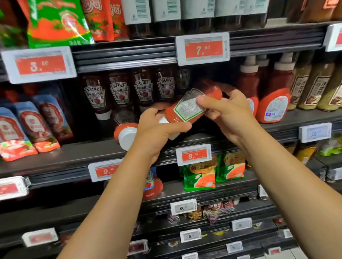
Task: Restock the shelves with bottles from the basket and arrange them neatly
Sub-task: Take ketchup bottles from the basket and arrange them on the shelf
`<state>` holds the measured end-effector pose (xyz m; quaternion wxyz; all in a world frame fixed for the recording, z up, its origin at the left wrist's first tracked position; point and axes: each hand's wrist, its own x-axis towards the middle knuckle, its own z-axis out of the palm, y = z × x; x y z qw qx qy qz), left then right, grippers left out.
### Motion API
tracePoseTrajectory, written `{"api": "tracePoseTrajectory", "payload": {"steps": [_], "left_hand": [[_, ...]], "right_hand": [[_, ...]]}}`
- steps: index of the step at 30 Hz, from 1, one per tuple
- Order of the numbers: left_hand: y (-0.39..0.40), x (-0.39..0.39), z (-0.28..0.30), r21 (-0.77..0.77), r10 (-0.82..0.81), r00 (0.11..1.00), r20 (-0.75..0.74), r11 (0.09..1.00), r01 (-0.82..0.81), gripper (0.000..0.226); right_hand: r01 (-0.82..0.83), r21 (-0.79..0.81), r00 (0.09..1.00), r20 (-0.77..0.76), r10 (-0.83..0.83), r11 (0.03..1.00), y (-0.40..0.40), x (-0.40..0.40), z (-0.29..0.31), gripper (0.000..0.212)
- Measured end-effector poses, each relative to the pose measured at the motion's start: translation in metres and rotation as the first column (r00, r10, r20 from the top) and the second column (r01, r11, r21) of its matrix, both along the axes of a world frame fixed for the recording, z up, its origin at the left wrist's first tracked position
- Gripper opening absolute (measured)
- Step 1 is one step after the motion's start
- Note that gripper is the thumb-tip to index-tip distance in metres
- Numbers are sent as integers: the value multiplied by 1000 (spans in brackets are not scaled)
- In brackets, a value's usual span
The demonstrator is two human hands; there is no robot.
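Ketchup bottle (190,105) tilted in mid-air in front of the middle shelf (65,157), back label toward camera, white cap end lower left. Left hand (155,130) grip clamped around the cap end; right hand (226,112) grip clamped on the upper body, thumb on the label. Heinz bottles (131,91) row stands behind; one toppled bottle (125,133) lies cap-forward beside the left hand.
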<state>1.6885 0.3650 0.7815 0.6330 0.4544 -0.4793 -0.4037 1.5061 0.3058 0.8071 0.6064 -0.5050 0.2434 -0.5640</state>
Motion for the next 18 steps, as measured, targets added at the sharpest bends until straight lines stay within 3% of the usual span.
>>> {"api": "tracePoseTrajectory", "payload": {"steps": [4,8,13,16,18], "left_hand": [[-12,-2,4,65,122,945,304,987,-148,64],[-29,-1,10,125,201,802,562,938,-322,45],[-52,-9,7,263,125,827,548,913,-312,47],[-61,-17,9,136,183,824,537,945,-298,51],[-67,-22,11,65,201,745,636,948,-311,57]], "right_hand": [[55,-70,993,-100,-62,996,-9,17,8,69],[80,-198,977,-181,-117,977,-21,28,14,54],[139,-227,952,-238,-194,964,-40,35,14,48],[165,-206,933,-285,-221,965,-53,39,13,47],[177,-186,935,-276,-224,966,-58,42,10,44]]}}
